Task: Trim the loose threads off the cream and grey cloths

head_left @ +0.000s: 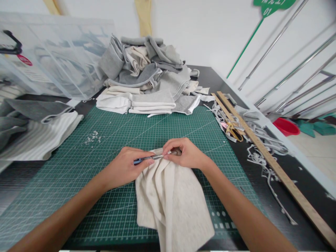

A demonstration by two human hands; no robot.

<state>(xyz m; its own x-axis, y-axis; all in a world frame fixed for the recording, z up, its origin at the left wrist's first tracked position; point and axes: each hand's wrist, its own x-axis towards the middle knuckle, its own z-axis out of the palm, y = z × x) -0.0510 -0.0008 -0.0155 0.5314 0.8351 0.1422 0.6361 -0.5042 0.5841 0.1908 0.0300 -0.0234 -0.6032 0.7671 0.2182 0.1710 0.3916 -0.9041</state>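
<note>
1. A pile of folded cloths (147,80) lies beyond the hands.
2. Yellow-handled scissors (233,130), a wooden ruler (273,164) and cloth strips (262,157) lie to their right.
3. A striped cloth (39,136) lies left.

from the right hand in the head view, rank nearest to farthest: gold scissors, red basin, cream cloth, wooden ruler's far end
1. Cream cloth: the right hand pinches its top edge.
2. Gold scissors: to the right, just off the green mat.
3. Wooden ruler, far end: beyond the scissors, up and right of the hand.
4. Red basin: far right, on the floor past the table edge.
</note>
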